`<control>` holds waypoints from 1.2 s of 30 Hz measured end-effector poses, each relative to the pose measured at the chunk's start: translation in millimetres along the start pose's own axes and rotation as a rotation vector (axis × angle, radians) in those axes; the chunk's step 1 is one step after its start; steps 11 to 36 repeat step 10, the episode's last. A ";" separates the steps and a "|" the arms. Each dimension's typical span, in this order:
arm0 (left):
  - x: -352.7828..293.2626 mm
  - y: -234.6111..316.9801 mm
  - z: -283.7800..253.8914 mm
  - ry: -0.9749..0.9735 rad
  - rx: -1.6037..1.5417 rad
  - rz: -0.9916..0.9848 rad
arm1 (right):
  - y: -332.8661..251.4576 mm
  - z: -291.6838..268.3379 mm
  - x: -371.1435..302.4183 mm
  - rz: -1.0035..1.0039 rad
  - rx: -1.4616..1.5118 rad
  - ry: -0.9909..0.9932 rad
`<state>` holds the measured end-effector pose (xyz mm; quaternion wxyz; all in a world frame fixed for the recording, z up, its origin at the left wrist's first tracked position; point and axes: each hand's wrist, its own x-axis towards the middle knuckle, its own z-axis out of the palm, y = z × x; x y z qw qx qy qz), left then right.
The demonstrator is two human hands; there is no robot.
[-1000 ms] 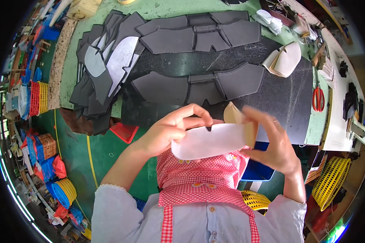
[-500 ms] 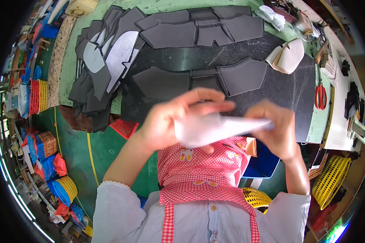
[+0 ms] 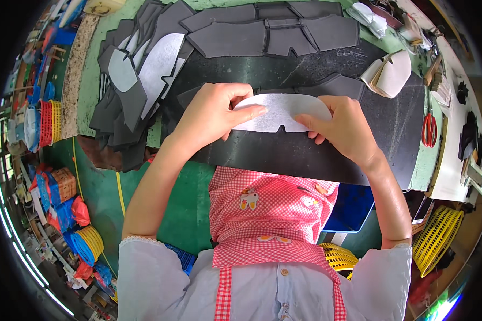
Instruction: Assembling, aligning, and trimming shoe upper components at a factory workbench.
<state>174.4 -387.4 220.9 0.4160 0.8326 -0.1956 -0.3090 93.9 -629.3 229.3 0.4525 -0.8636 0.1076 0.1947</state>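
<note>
A white curved lining piece [image 3: 278,113] with a small notch in its lower edge stretches between my two hands. My left hand [image 3: 206,115] pinches its left end, thumb on top and fingers beneath. At the opposite end my right hand [image 3: 345,128] grips it the same way. Directly behind the piece lies a dark grey foam panel [image 3: 341,85], mostly covered by my hands and the piece. Joined dark panels [image 3: 230,40] lie in rows farther back on the black work board [image 3: 241,152].
Dark cut pieces [image 3: 115,115] are heaped at the left, with a white notched piece [image 3: 160,61] on top. To the right are a stack of off-white pieces [image 3: 393,75] and red-handled scissors [image 3: 429,130]. A blue bin [image 3: 351,208] stands below the table edge.
Both hands have moved forward over the board. The white piece, earlier tilted and blurred near the apron, is now spread flat between them, above the dark panel.
</note>
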 end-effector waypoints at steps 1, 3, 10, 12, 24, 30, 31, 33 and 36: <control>0.9 0.6 0.9 -0.003 0.001 -0.001 | -3.4 -1.2 0.7 0.023 -0.028 -0.003; 2.9 2.9 2.2 0.019 0.037 0.011 | -12.4 -4.3 2.0 0.047 -0.053 -0.004; 3.1 17.3 -5.0 0.295 0.946 0.312 | -8.6 -19.4 -3.6 -0.059 -0.752 0.317; 3.1 17.3 -5.0 0.295 0.946 0.312 | -8.6 -19.4 -3.6 -0.059 -0.752 0.317; 3.1 17.3 -5.0 0.295 0.946 0.312 | -8.6 -19.4 -3.6 -0.059 -0.752 0.317; 3.1 17.3 -5.0 0.295 0.946 0.312 | -8.6 -19.4 -3.6 -0.059 -0.752 0.317; 3.1 17.3 -5.0 0.295 0.946 0.312 | -8.6 -19.4 -3.6 -0.059 -0.752 0.317; 3.1 17.3 -5.0 0.295 0.946 0.312 | -8.6 -19.4 -3.6 -0.059 -0.752 0.317; 3.1 17.3 -5.0 0.295 0.946 0.312 | -8.6 -19.4 -3.6 -0.059 -0.752 0.317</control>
